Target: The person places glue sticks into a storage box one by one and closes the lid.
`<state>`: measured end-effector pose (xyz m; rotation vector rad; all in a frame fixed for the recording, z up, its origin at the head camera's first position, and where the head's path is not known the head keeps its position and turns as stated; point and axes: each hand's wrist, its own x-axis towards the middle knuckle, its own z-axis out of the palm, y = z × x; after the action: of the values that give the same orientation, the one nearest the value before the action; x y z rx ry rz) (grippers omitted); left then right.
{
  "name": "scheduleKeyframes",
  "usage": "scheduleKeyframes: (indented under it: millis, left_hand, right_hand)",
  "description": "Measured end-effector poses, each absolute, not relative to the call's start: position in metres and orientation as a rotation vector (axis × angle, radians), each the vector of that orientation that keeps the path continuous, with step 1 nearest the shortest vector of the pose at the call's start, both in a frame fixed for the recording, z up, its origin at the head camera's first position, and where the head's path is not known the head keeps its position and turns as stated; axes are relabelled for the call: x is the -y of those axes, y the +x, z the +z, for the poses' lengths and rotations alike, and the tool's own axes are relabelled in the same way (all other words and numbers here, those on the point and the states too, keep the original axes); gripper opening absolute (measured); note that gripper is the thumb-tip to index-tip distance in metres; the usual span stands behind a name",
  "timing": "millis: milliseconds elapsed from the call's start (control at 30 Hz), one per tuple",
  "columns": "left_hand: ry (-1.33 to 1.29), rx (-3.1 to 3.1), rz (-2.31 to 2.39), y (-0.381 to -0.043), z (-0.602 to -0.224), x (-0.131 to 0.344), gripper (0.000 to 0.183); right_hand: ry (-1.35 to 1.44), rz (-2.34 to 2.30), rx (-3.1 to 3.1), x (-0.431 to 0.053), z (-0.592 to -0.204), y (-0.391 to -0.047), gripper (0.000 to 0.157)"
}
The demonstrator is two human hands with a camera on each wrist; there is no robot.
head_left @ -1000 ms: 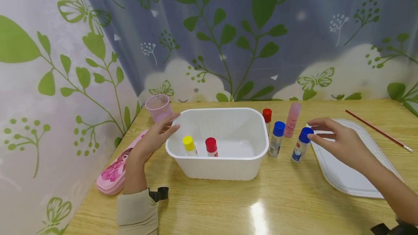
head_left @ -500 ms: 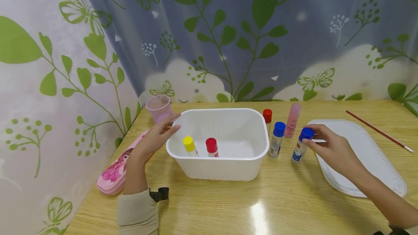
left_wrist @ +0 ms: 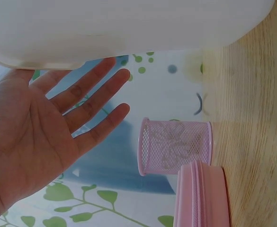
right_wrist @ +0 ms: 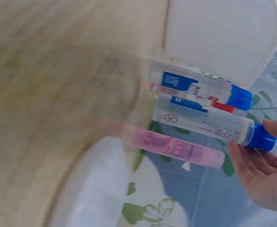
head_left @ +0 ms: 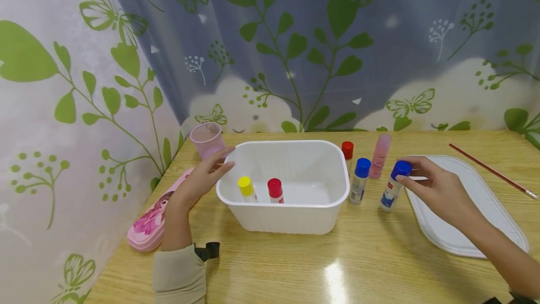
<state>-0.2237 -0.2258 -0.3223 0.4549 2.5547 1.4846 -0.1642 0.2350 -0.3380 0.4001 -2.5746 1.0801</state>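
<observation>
My right hand (head_left: 440, 191) pinches the blue cap of a clear glue stick (head_left: 390, 194) between thumb and fingers. The stick leans slightly to the right, its bottom close over the table. In the right wrist view the fingers surround that blue cap (right_wrist: 262, 137). My left hand (head_left: 202, 179) rests on the left rim of a white plastic tub (head_left: 278, 219), its fingers extended. The left wrist view shows the left palm (left_wrist: 29, 127) with spread fingers beside the tub. Inside the tub stand a yellow-capped glue stick (head_left: 246, 187) and a red-capped one (head_left: 275, 190).
Right of the tub stand another blue-capped glue stick (head_left: 359, 182), a red-capped one (head_left: 348, 151) and a pink tube (head_left: 380, 156). A white lid (head_left: 472, 215) and red pencil (head_left: 491, 169) lie farther right. A pink pencil case (head_left: 145, 231) and mesh cup (head_left: 207, 140) are left.
My right hand has closed its thumb and fingers on the blue cap, and that glue stick now tilts a little to the right. The left hand stays on the tub's rim.
</observation>
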Motion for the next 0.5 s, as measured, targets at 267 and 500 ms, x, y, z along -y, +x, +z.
scheduleKeyframes:
  millis: [267,500]
  left_hand:
    - [0.436,-2.563,1.473,-0.224,-0.322,0.226,0.060]
    - [0.424,-2.562,1.474,-0.223,-0.322,0.226,0.061]
  right_hand:
    - [0.426,1.090,2.542,-0.233,-0.317,-0.160,0.035]
    - [0.464,1.084,2.520,-0.229,-0.298,-0.158,0.034]
